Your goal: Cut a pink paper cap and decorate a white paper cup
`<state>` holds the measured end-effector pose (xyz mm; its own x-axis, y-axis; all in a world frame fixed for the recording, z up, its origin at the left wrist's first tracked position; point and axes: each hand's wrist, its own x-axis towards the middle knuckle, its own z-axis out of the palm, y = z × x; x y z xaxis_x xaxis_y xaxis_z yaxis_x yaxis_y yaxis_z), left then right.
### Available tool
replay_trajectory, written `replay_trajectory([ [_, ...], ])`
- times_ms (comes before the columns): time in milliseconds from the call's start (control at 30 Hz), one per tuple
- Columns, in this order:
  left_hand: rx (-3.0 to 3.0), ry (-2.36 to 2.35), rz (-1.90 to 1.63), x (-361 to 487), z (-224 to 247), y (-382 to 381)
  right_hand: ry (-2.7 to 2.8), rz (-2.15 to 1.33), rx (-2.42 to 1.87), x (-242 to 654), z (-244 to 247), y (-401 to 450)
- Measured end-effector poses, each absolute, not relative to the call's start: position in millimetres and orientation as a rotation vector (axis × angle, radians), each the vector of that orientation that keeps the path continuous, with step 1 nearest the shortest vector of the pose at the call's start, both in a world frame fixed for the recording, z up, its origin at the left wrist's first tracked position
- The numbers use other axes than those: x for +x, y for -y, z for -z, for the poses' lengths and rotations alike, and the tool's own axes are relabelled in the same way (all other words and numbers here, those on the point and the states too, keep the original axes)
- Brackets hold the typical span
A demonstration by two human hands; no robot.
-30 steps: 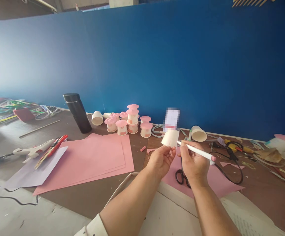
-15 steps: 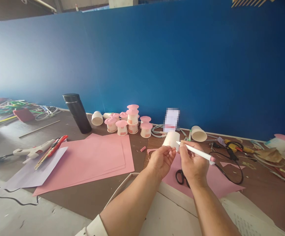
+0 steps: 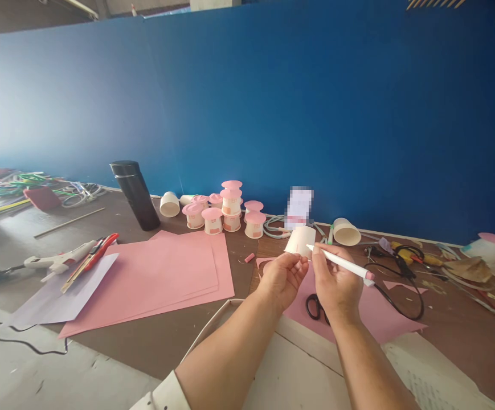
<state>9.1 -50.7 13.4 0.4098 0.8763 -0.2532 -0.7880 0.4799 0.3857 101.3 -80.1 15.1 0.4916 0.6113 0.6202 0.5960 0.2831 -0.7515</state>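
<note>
A white paper cup [image 3: 301, 240], upside down with a faint pink line on its side, is held at its lower rim by my left hand [image 3: 283, 279]. My right hand [image 3: 336, 285] grips a white marker [image 3: 344, 263] with a pink end, its tip at the cup's side. Beneath both hands lie a pink sheet [image 3: 367, 310] and black-handled scissors [image 3: 313, 307], partly hidden by my right hand. A small pink cap [image 3: 249, 258] rests on the table to the left of the cup.
Several small cup houses with pink tops [image 3: 231, 204] stand near the blue wall. Left are a black bottle [image 3: 135, 196], pink sheets [image 3: 166, 273], a red cutter [image 3: 91, 261] and a glue gun [image 3: 61, 259]. Cables and an open cup [image 3: 347, 232] lie right.
The held cup has tilted and shifted slightly, and a faint pink line now shows on its side by the marker tip. Both hands keep their hold.
</note>
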Motion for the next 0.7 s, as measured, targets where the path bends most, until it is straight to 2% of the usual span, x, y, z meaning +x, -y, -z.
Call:
replay_trajectory([
  [700,0.417,-0.505,-1.163,14.0,-12.9,52.1,1.214,0.026,-1.379,99.9,-15.9,80.9],
])
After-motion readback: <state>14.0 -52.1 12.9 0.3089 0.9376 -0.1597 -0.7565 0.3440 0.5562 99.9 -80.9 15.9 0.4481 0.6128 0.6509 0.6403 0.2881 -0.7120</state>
